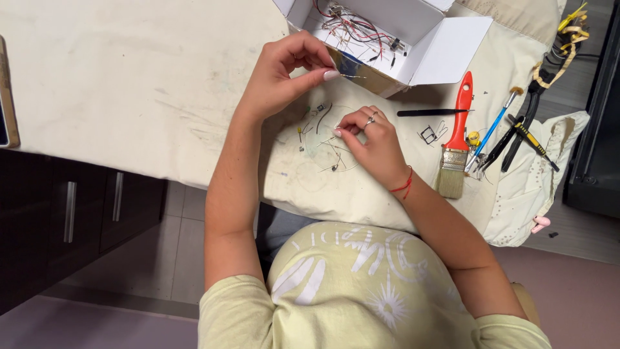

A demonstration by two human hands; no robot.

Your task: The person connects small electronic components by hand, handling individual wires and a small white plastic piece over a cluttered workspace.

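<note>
**Small leaded parts loose on cloth, near the table edge**

The person sat close against the cloth-covered table [129, 77]. The right hand [374, 145] rested nearest the body, fingers curled, thumb and forefinger pinched together over a scatter of small components [320, 139]. Whether a lead was actually caught in that pinch could not be told; the part was too fine to see.

Left of and just beyond it, the left hand [284, 71] was raised, fingertips closed on a thin wire lead [352, 76] that stuck out toward the white cardboard box [445, 52].

Risks judged from this layout:
- The scattered components lay between the hands and the table's near edge. A sweep of the right wrist could brush them off onto the floor, where they would be hard to find.
- The lead in the left hand was very thin; too firm a pinch or a twist might bend or snap it.
- The wires [352, 29] inside the box, just beyond the left fingertips, were tangled. Pulling one could drag others out with it.

To the right of the right hand lay a red-handled brush [457, 139], black tweezers [429, 112], a thin blue paintbrush [494, 126] and pliers [523, 123]. A forearm swing that way could knock them about.
</note>
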